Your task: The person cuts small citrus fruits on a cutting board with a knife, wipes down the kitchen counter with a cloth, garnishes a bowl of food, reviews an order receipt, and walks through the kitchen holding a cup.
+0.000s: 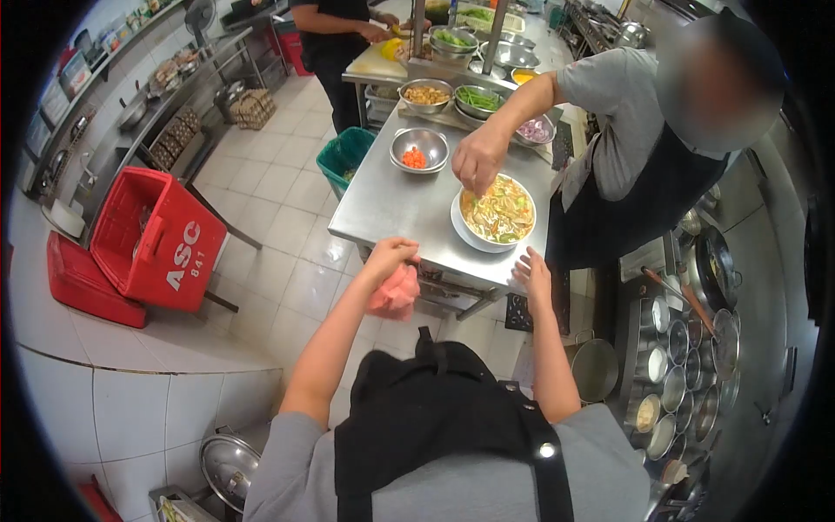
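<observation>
The left hand (393, 254) is closed on a crumpled pink cloth (396, 294), which hangs just off the near edge of the steel tabletop (374, 204). The right hand (533, 277) is empty and open, its fingers spread near the tabletop's near right corner. The 2 hands are well apart.

Between and beyond them, the white bowl (496, 248) stands upright on the tabletop, full of noodle-like food (500, 209) with green and orange pieces. A co-worker's hand (478, 161) hovers over its far left side, fingertips bunched together; that co-worker (626, 165) stands to the right in a grey shirt and dark apron.

Left of the white bowl, a metal bowl (420, 142) holds chopped orange-red pieces. Farther back are 3 more containers — a bowl of brown pieces (426, 93), a bowl of green strips (477, 99) and a bowl of purple slices (536, 130).

A green-lined bin (346, 163) stands beside the tabletop's left side. Farther left, an open red cooler (156, 239) reads "ASC 841". On the right are a dark wok (713, 265) and rows of round metal containers (677, 342). Another person (335, 52) in dark clothing works at the far left counter (376, 65).
</observation>
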Action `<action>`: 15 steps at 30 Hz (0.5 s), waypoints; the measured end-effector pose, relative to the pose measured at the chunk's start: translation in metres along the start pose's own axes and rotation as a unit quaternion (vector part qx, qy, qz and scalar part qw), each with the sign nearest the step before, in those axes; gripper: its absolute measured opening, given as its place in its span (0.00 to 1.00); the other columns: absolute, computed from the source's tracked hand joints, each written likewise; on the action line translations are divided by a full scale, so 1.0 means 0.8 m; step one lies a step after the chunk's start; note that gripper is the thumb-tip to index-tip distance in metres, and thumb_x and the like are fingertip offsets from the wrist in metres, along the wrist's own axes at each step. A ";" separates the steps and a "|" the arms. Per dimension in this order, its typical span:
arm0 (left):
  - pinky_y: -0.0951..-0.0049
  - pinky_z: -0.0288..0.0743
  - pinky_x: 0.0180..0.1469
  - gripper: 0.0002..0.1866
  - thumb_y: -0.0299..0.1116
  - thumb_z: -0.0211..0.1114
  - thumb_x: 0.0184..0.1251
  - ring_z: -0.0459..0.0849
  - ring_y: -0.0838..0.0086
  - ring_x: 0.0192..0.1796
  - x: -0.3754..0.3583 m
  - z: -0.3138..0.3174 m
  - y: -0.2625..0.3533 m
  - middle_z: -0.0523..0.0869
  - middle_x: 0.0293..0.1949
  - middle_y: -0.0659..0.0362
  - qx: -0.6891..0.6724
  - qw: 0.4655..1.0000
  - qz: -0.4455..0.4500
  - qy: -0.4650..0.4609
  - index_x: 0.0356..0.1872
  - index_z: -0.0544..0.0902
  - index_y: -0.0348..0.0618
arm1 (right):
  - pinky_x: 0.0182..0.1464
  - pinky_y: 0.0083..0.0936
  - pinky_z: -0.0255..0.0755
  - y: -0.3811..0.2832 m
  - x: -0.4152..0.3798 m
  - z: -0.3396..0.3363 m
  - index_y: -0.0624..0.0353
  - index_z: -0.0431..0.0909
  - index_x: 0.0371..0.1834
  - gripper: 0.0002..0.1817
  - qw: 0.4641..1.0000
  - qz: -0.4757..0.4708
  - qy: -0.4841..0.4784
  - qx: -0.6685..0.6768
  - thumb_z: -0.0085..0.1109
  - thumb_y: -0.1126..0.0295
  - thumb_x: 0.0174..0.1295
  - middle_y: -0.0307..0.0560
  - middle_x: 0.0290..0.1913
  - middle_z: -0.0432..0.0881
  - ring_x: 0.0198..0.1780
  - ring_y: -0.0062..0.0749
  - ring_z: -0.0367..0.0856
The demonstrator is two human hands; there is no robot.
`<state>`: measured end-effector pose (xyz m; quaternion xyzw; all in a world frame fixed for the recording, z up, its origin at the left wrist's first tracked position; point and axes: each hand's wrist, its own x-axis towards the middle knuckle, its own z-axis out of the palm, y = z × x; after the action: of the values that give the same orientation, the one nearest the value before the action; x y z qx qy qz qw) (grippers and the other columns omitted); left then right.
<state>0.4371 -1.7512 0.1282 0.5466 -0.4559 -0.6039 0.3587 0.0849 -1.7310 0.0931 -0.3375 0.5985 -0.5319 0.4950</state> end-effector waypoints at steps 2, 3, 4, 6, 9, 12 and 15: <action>0.75 0.77 0.43 0.18 0.33 0.63 0.67 0.82 0.76 0.38 0.033 0.003 0.003 0.90 0.40 0.54 -0.021 0.999 -0.027 -0.028 0.55 0.82 0.34 | 0.55 0.31 0.79 -0.003 0.036 0.005 0.66 0.66 0.71 0.27 0.999 0.044 -0.021 -0.004 0.42 0.57 0.79 0.59 0.60 0.77 0.55 0.38 0.80; 0.73 0.77 0.46 0.21 0.31 0.64 0.66 0.83 0.73 0.40 0.056 0.004 -0.005 0.89 0.42 0.52 -0.009 0.999 -0.026 -0.046 0.58 0.80 0.32 | 0.54 0.31 0.80 0.003 0.045 0.009 0.67 0.65 0.71 0.26 0.998 0.055 -0.014 0.015 0.42 0.59 0.78 0.59 0.57 0.77 0.54 0.40 0.82; 0.73 0.77 0.46 0.21 0.31 0.64 0.66 0.83 0.73 0.40 0.077 0.007 -0.008 0.89 0.42 0.52 -0.011 0.999 -0.024 -0.047 0.58 0.80 0.32 | 0.54 0.31 0.80 -0.003 0.050 0.017 0.67 0.65 0.71 0.26 0.998 0.052 -0.014 0.013 0.42 0.59 0.78 0.59 0.57 0.77 0.54 0.40 0.82; 0.73 0.80 0.45 0.20 0.27 0.66 0.62 0.88 0.69 0.40 0.106 0.018 -0.015 0.90 0.39 0.48 -0.044 0.996 -0.026 -0.075 0.54 0.81 0.28 | 0.52 0.32 0.81 -0.010 0.046 0.030 0.68 0.66 0.69 0.26 0.994 0.089 0.012 0.060 0.44 0.58 0.78 0.60 0.55 0.78 0.51 0.42 0.84; 0.69 0.81 0.47 0.18 0.26 0.66 0.64 0.90 0.64 0.42 0.144 0.037 -0.011 0.89 0.38 0.47 -0.056 0.994 -0.032 -0.085 0.53 0.80 0.26 | 0.50 0.33 0.82 -0.017 0.037 0.045 0.68 0.67 0.67 0.26 0.995 0.068 0.007 0.073 0.42 0.57 0.78 0.60 0.54 0.79 0.50 0.44 0.85; 0.68 0.82 0.45 0.16 0.26 0.65 0.66 0.90 0.63 0.41 0.182 0.047 -0.014 0.88 0.39 0.47 -0.057 0.992 -0.050 -0.101 0.51 0.80 0.26 | 0.50 0.33 0.82 -0.014 0.036 0.052 0.69 0.68 0.66 0.26 0.994 0.058 0.005 0.088 0.39 0.56 0.79 0.60 0.53 0.80 0.51 0.44 0.85; 0.68 0.82 0.43 0.14 0.27 0.65 0.66 0.90 0.63 0.41 0.211 0.050 -0.020 0.88 0.39 0.47 -0.042 0.989 -0.056 -0.132 0.48 0.81 0.26 | 0.50 0.31 0.82 -0.018 0.035 0.053 0.71 0.69 0.64 0.26 0.996 0.044 0.010 0.081 0.39 0.56 0.80 0.61 0.53 0.81 0.50 0.43 0.86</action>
<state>0.3742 -1.8966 0.0564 0.4709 -0.4427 -0.7084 0.2836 0.1156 -1.7731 0.1026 -0.2645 0.5724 -0.5600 0.5374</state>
